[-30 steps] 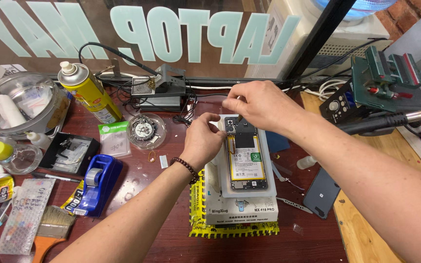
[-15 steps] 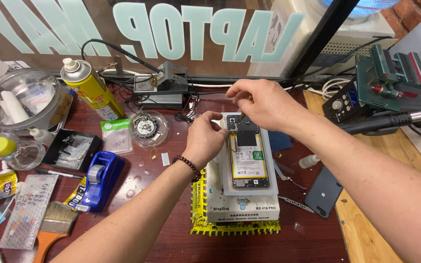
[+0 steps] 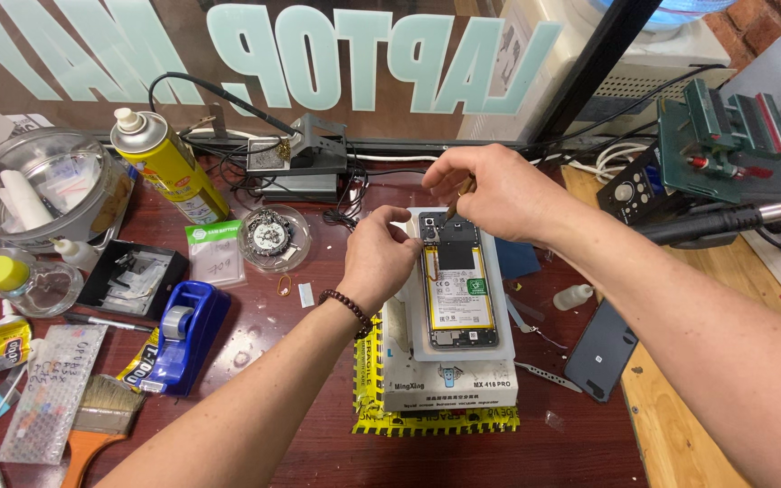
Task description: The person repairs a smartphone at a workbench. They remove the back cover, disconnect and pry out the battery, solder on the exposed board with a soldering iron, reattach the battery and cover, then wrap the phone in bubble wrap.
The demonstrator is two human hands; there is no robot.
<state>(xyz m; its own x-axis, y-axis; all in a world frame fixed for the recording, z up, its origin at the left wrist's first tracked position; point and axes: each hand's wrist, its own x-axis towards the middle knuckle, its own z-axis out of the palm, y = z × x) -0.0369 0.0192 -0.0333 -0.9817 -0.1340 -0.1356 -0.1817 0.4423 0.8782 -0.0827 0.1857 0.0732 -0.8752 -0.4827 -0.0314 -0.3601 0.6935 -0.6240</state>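
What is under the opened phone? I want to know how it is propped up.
The opened phone lies in a pale tray on a white box, which sits on a yellow-edged mat. What lies directly beneath the phone is covered.

Bright, even light falls from above. The bench (image 3: 300, 425) shows soft glare and only weak shadows. The picture is sharp, with wide-angle bending at the edges.
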